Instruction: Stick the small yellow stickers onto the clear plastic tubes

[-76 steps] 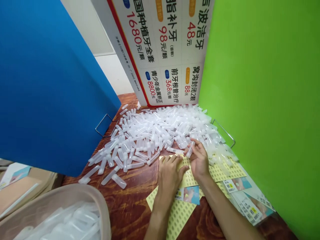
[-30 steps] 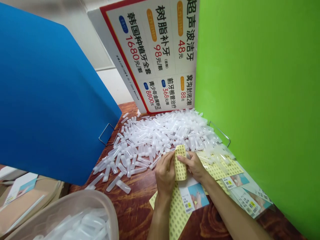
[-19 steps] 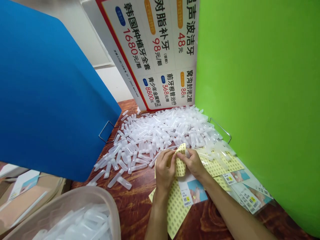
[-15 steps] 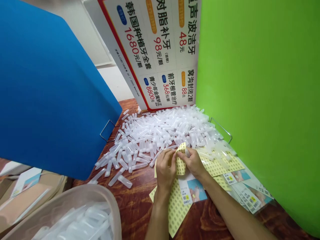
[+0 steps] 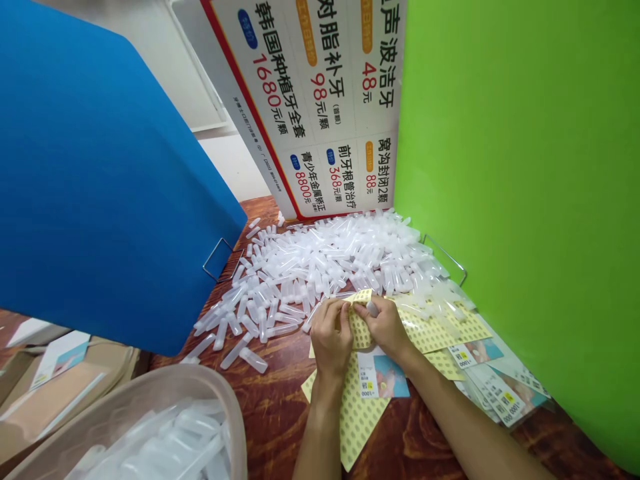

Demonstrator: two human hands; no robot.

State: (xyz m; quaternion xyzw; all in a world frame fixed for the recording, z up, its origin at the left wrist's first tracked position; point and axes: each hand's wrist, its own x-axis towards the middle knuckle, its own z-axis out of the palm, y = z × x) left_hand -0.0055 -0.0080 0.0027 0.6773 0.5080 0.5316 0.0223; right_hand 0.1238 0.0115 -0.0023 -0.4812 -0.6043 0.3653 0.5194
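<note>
My left hand (image 5: pixel 331 333) is closed, its thumb and fingers pinching the curled edge of a yellow sticker sheet (image 5: pixel 361 333) printed with rows of small dark ovals. Close beside it, my right hand (image 5: pixel 387 323) is closed round a small translucent plastic tube (image 5: pixel 372 309); only one end shows. Its thumb and fingertip meet the left fingertips at the sheet. Whether a sticker is between them is too small to tell. Under the hands lie another yellow sheet (image 5: pixel 357 427) and a card with a blue picture (image 5: pixel 384 377).
A wide heap of translucent tubes (image 5: pixel 320 260) covers the table beyond my hands. More sticker sheets (image 5: pixel 440 330) and cards (image 5: pixel 505 400) lie at right. A plastic tub (image 5: pixel 235 413) of tubes stands front left. Blue (image 5: pixel 110 167), printed (image 5: pixel 320 113) and green (image 5: pixel 515 200) boards surround the heap.
The top of the held sheet has bent over and sits slightly lower. My fingertips have shifted a little along it, and the tube end shows more clearly. The whole view has moved slightly.
</note>
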